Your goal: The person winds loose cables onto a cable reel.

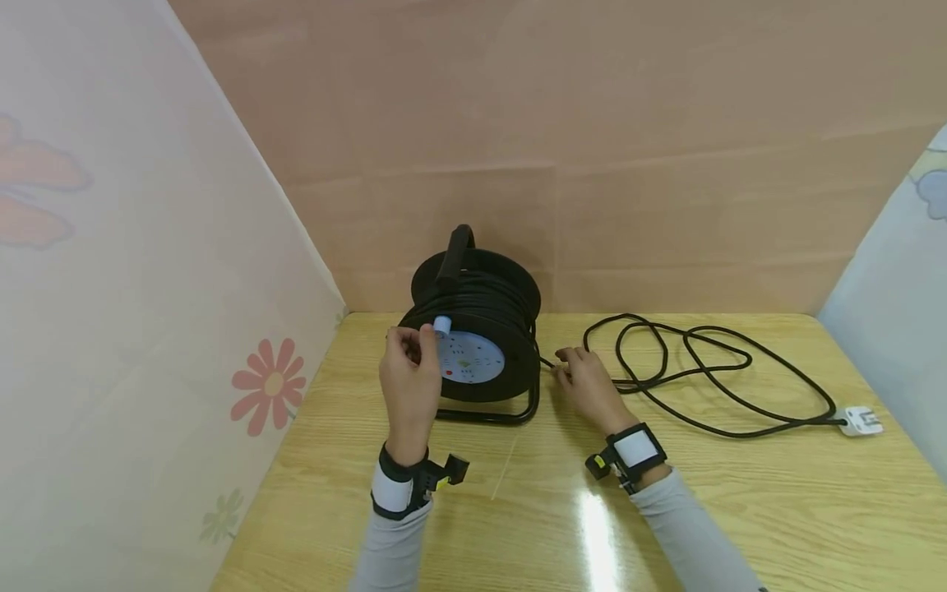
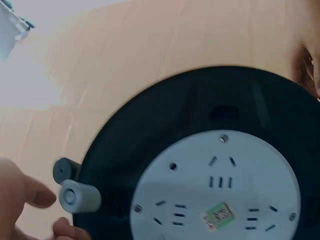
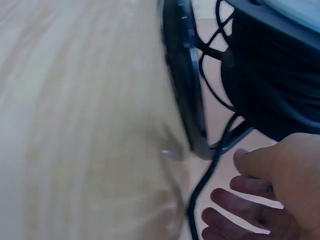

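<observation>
A black cable reel [image 1: 481, 337] stands on the table, with black cable wound on its drum and a round pale socket panel [image 2: 220, 185] on its near side. A pale crank knob [image 2: 80, 197] sticks out near the panel's edge. My left hand [image 1: 411, 378] is at this knob, thumb beside it and bent fingers just below, not closed round it. To the reel's right, my right hand [image 1: 588, 386] is low by the cable [image 3: 202, 187] that leaves the drum. Its fingers [image 3: 232, 200] are spread and loosely bent, with the cable passing just beyond their tips.
Loose loops of the cable [image 1: 728, 386] lie across the table's right side, ending in a white plug [image 1: 861, 421]. The reel has a black carrying handle [image 1: 455, 255] on top and a tubular foot [image 1: 488, 418]. Behind is a brown covered wall [image 1: 555, 148]; a flowered sheet [image 1: 148, 329] hangs left.
</observation>
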Demonstrator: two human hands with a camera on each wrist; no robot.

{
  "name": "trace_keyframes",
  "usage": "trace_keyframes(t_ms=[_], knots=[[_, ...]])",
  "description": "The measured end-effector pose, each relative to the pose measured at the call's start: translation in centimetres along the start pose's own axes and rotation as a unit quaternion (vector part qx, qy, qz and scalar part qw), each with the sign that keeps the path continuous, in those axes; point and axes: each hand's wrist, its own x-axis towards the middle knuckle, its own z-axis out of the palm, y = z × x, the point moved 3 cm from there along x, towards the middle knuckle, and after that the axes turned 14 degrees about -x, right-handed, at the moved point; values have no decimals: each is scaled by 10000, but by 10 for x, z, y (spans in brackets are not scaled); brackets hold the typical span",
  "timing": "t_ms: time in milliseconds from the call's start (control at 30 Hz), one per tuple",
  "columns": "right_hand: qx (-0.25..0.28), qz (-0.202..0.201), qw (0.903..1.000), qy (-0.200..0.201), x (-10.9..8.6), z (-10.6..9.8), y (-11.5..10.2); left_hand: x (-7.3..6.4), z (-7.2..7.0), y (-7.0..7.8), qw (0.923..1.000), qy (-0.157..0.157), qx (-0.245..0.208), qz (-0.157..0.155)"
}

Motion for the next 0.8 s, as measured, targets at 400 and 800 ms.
trace_keyframes(t_ms=[400,800], knots=[[-264,-394,9986,252,-2,13,7,7,10,-19,9943,-732,193,-756],[-857,371,9871,1302,0,3,28,8,24,-16,9855,-1051,-354,-1288]])
